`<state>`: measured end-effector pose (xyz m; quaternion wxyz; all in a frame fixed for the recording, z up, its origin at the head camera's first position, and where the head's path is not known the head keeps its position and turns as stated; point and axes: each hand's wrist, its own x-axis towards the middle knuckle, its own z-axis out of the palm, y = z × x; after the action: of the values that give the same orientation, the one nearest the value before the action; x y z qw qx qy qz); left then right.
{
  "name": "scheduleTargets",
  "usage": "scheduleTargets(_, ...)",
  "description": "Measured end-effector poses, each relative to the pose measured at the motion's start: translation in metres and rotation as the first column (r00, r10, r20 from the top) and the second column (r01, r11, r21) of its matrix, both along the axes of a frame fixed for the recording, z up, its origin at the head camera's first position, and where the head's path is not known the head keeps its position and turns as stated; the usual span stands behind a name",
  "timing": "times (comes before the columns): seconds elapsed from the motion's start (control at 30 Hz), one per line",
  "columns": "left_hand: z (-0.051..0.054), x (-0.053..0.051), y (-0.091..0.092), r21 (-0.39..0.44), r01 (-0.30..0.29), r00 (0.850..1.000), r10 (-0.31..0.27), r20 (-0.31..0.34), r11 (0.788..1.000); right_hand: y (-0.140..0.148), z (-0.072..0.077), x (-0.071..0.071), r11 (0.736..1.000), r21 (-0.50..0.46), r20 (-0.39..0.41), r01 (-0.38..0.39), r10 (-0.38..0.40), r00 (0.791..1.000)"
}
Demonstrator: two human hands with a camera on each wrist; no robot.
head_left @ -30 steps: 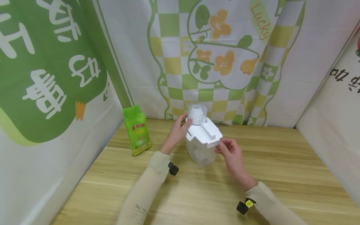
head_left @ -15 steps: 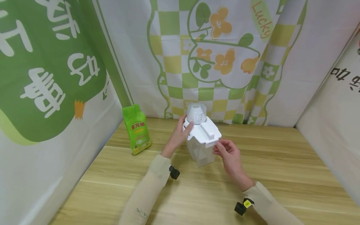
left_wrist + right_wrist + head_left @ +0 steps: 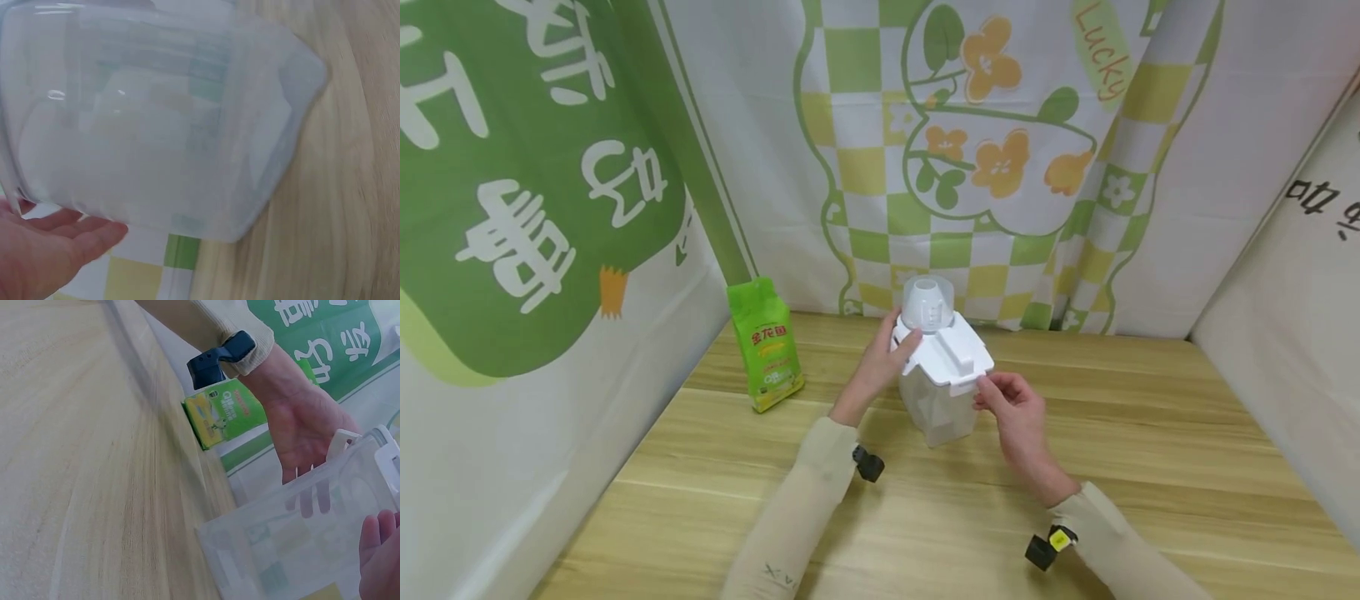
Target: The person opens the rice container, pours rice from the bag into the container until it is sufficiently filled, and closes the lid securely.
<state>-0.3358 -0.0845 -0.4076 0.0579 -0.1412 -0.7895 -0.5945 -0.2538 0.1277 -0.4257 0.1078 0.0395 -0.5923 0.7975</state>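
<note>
A translucent plastic storage container stands upright on the table, covered by a white lid. Over the far end of that lid sits a clear measuring cup with marks on its side. My left hand holds the container's left side, thumb on the lid's edge and fingers along the wall; the right wrist view shows these fingers through the clear plastic. With thumb and forefinger, my right hand pinches the white clip at the lid's near right corner. What the container holds is too blurred to tell.
Left of the container, a green bag with red and white print stands upright near the table's left edge. Behind the wooden table hangs a green and yellow checked cloth. Printed cloths also hang at the left and right sides.
My left thumb has slid slightly nearer along the lid's edge. The container and my right hand have barely moved; the bag stays where it was.
</note>
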Motion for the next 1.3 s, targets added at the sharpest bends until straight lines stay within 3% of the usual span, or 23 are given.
scheduleTargets(0.3,0.015,0.015,0.002,0.002,-0.039,0.999,0.039,0.037,0.999,0.001,0.004,-0.003,0.999,0.037,0.042,0.002,-0.004,0.999)
scheduleTargets(0.33,0.012,0.012,0.002,0.006,-0.051,0.998,0.051,0.031,0.999,0.001,0.004,-0.003,0.999,0.042,0.044,0.003,-0.005,0.999)
scheduleTargets(0.83,0.013,0.016,0.006,0.061,-0.095,0.995,0.096,-0.004,0.994,0.005,0.009,-0.002,0.992,0.124,0.084,-0.022,0.011,0.996)
scheduleTargets(1.3,0.014,0.015,0.005,-0.01,-0.135,0.991,0.135,0.004,0.991,0.006,0.013,-0.003,0.992,-0.051,0.081,-0.114,0.118,0.99)
